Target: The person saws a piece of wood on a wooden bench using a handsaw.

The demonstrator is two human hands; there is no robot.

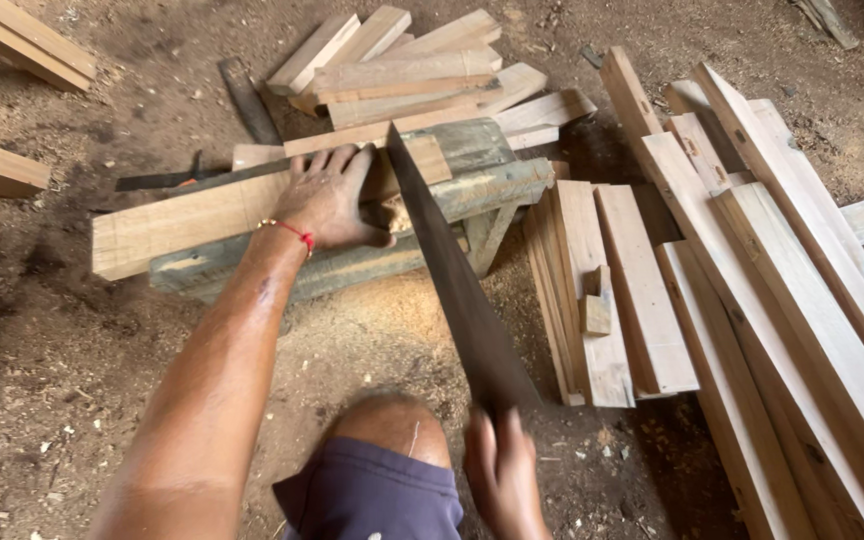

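Left hand lies flat, fingers spread, pressing a pale wooden plank down onto a low, weathered sawhorse that serves as the worktop. Right hand is closed around the handle end of a handsaw; the handle itself is hidden and blurred. The dark blade runs up from that hand to the plank, meeting it just beside the left thumb.

Findings on risk, as judgement:
- The thumb sits close against the blade's line. A jump of the teeth out of the kerf would likely bring them onto it.
- The plank is held by palm pressure alone; no clamp is visible. A binding blade could twist or slide the piece.
- The person's knee is directly below the saw's path near the handle; a long, loose stroke could strike it.
- The sawhorse stands on a dirt floor thick with sawdust, so footing and support may shift.
- Stacked boards lie close on the right and offcuts behind, limiting room for the elbow.
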